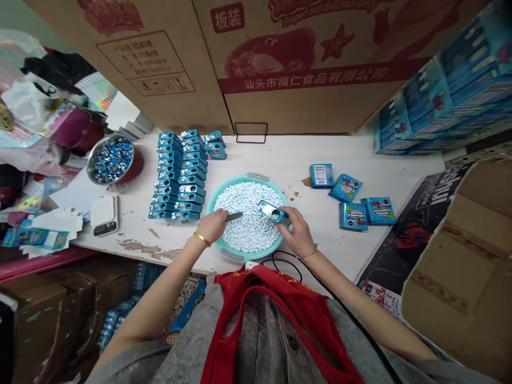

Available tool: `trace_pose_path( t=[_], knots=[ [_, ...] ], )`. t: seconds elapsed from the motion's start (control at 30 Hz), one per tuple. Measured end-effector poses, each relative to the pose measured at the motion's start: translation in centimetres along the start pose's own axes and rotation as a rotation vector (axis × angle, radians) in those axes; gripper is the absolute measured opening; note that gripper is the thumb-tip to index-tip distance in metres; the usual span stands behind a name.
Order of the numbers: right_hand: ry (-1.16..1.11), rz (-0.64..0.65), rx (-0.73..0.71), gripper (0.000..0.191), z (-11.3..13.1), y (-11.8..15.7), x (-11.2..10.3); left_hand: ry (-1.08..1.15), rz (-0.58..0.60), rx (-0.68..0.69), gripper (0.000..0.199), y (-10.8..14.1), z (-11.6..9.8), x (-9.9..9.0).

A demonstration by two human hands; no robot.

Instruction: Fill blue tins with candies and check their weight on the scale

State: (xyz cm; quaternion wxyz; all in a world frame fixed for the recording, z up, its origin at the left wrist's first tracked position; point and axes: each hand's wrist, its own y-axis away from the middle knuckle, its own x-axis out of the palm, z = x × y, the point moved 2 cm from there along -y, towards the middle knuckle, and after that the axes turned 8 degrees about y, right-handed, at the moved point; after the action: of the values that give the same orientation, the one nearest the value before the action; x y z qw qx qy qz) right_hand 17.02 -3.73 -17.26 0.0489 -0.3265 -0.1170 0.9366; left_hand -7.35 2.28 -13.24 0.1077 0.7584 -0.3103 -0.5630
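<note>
White table (pixel 304 154) walled by cartons | my left hand (pixel 213 225) grips a scoop (pixel 234 216) over the basin (pixel 224 186) of pellets | my right hand (pixel 298 232) holds a small blue box (pixel 271 210), long axis pointing at the scoop, just right of its tip

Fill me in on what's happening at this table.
A person is working over a teal basin heaped with small white candies. The right hand holds a small blue box above the heap; the left hand holds a metal scoop pointed toward it. Rows of blue boxes stand stacked to the left, and four flat packets lie to the right.
</note>
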Motion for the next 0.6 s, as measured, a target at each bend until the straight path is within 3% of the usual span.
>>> trace_pose_path(
  t=[0.13,0.23,0.33,0.47,0.6],
  knots=[
    [0.011,-0.049,0.069,0.034,-0.2,-0.1,-0.8,0.138,0.017,0.053,0.019,-2.3,0.3,6.9],
    [0.018,-0.07,0.103,0.034,-0.3,-0.1,-1.2,0.242,-0.02,0.103,0.022,-2.6,-0.2,8.8],
    [0.017,-0.071,0.11,0.034,-0.3,0.0,-1.4,0.322,-0.034,0.169,0.022,-1.4,0.3,7.4],
    [0.012,-0.04,0.069,0.033,-0.3,0.2,-0.9,0.382,-0.048,0.263,0.021,1.6,0.9,2.8],
    [0.0,0.023,-0.009,0.033,0.2,0.5,0.4,0.32,-0.053,0.376,0.021,3.8,-1.3,-1.9]
  ],
)
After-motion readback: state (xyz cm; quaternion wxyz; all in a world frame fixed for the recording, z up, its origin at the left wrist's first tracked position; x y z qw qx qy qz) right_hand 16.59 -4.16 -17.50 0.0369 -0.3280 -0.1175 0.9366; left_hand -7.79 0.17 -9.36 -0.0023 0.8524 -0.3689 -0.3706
